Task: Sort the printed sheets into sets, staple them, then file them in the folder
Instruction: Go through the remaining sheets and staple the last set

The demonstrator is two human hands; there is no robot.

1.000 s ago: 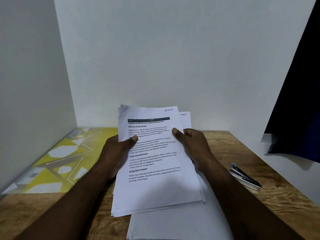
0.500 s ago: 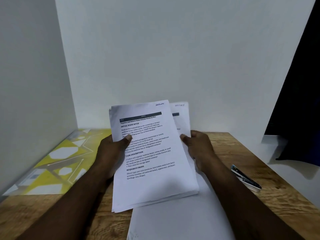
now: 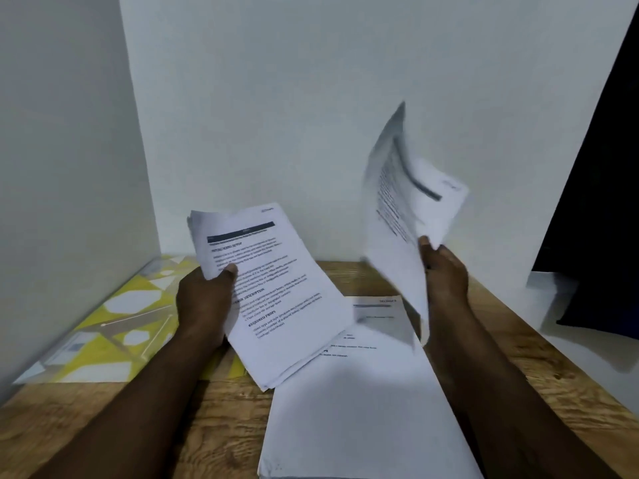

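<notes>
At centre left of the frame, the left hand (image 3: 204,299) grips a stack of printed sheets (image 3: 276,295). Its thumb is curled over the stack's left edge with the fingers beneath, and the stack is held tilted above the wooden table (image 3: 207,426). At centre right, the right hand (image 3: 444,274) pinches the lower edge of a loose sheet (image 3: 404,209), thumb on the printed side. This paper stands raised and curled in front of the white wall (image 3: 311,98); it is blurred and may be more than one page. In the lower middle, a flat pile of paper (image 3: 349,409) lies on the table. The yellow-patterned folder (image 3: 114,326) lies flat at the left.
</notes>
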